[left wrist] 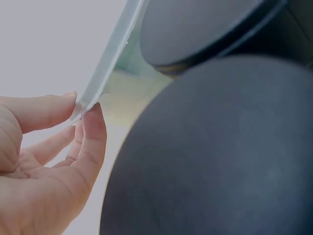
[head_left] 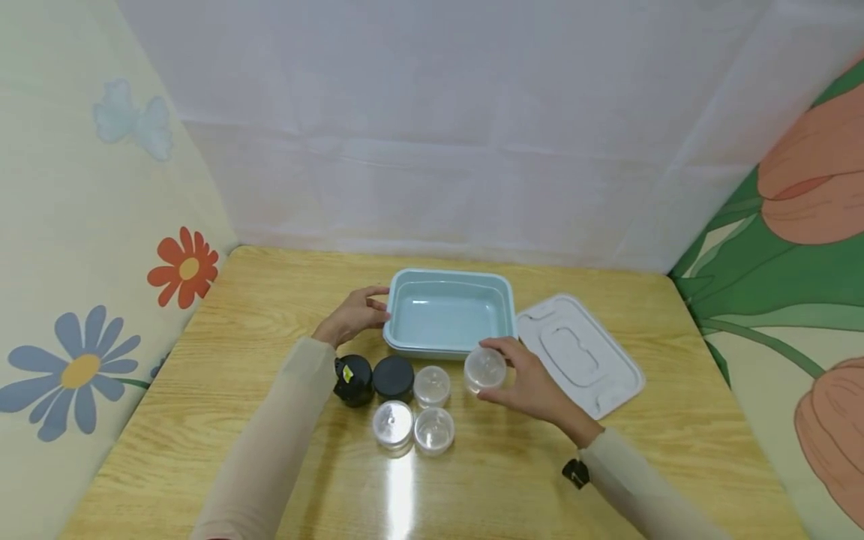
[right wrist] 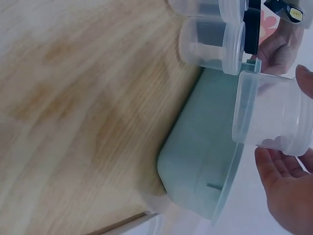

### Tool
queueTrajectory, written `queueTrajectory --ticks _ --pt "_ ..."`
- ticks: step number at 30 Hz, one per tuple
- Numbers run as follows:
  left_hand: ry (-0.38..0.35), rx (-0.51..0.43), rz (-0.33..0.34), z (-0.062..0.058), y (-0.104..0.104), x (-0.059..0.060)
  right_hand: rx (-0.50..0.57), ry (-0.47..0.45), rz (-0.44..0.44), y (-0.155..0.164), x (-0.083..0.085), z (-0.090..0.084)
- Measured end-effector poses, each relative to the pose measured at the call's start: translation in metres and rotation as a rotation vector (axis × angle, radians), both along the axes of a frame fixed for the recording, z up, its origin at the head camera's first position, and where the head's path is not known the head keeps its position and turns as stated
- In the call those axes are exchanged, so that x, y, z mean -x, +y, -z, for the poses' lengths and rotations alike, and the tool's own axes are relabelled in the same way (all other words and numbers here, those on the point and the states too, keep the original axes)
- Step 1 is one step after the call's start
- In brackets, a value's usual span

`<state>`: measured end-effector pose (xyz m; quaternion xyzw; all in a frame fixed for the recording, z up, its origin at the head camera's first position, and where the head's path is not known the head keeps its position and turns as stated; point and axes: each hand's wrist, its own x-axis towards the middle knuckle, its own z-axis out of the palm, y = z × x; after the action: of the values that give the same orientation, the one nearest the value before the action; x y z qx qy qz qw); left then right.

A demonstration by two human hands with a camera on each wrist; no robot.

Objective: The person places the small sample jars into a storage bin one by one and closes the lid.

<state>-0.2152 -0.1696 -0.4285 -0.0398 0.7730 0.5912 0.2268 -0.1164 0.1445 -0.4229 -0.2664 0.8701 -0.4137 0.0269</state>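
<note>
Head view: left fingers (head_left: 374,298) pinch the tub (head_left: 448,279) rim; right fingers (head_left: 500,346) grasp a clear jar (head_left: 484,370) beside it.

Right hand (head_left: 533,382) seemingly grips clear jar (head_left: 484,369).

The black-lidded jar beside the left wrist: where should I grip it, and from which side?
Grip the black-lidded jar around its round lid and upper wall, coming straight down from above. It stands upright, hemmed in by the black bottle on one side and a clear jar on the other, so side approaches look crowded. The left hand, pinching the blue tub's rim, is nearest.
</note>
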Motion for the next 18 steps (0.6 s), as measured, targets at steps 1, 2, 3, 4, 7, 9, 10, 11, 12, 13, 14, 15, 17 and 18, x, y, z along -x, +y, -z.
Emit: queueTrajectory --ticks 1,2,3,4,7,9,10,11,12,13,14,15,17,18 --pt "-0.004 0.003 -0.002 0.000 0.000 0.001 -0.004 0.005 0.001 0.000 0.001 -0.002" --pt "-0.003 0.005 0.001 0.000 0.000 0.001 -0.006 0.007 0.000 0.000 0.002 -0.003" --pt "-0.007 0.006 -0.001 0.000 0.001 0.002 -0.006 0.011 0.001 0.000 0.003 -0.005" --pt "-0.008 0.007 -0.001 0.000 0.001 0.002 -0.005 0.014 0.002 -0.001 0.005 -0.006" --pt "-0.009 0.018 0.000 -0.001 0.001 0.002 0.006 0.012 0.005 -0.002 0.010 -0.010" --pt "-0.014 0.024 -0.005 -0.003 0.002 0.002 0.008 0.011 0.008 -0.003 0.013 -0.012" --pt "-0.015 0.027 -0.006 -0.003 0.002 0.001 0.009 0.010 0.009 -0.004 0.016 -0.013" --pt "-0.016 0.029 -0.007 -0.004 0.002 0.001 0.010 0.008 0.011 -0.004 0.018 -0.013" --pt "-0.018 0.028 -0.010 -0.004 0.002 0.001 0.016 0.008 0.012 -0.005 0.020 -0.014" --pt "-0.019 0.027 -0.012 -0.004 0.002 0.000 0.022 0.007 0.012 -0.005 0.022 -0.015" --pt "-0.022 0.024 -0.015 -0.004 0.003 0.000 0.028 0.007 0.011 -0.006 0.024 -0.015" --pt "-0.024 0.023 -0.017 -0.004 0.003 0.000 0.036 0.005 0.011 -0.006 0.025 -0.016" --pt "-0.026 0.020 -0.020 -0.004 0.004 0.000 0.049 0.002 0.014 -0.007 0.029 -0.017" --pt "-0.027 0.019 -0.020 -0.004 0.005 0.000 0.053 0.000 0.015 -0.008 0.030 -0.018"
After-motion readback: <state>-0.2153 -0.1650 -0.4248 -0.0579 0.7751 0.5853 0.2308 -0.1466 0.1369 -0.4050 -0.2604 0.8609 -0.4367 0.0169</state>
